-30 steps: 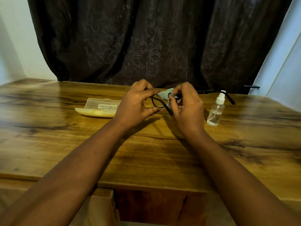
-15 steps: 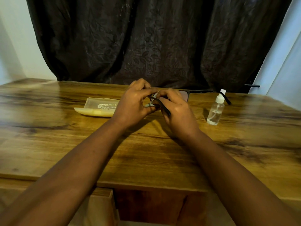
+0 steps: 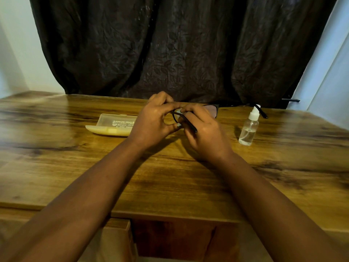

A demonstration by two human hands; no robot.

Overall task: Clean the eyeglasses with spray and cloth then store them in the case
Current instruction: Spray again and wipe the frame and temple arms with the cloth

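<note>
Black-framed eyeglasses (image 3: 212, 110) are held above the wooden table (image 3: 170, 176) between both hands. My left hand (image 3: 153, 123) grips the left lens rim. My right hand (image 3: 204, 133) presses a pale green cloth (image 3: 178, 111) onto that lens; only small bits of cloth show between the fingers. One temple arm crosses over my right hand, the other reaches right, behind the spray bottle (image 3: 249, 127). The clear bottle with a white top stands upright right of my hands. An open yellowish translucent case (image 3: 111, 125) lies left of my hands.
A dark curtain (image 3: 179, 46) hangs just behind the table's far edge. Pale walls show at both sides. The table's near edge runs below my forearms, with a wooden leg or shelf under it.
My right hand slid left with the cloth from the right lens onto the left lens. The right lens is now uncovered. The cloth is mostly hidden by fingers.
</note>
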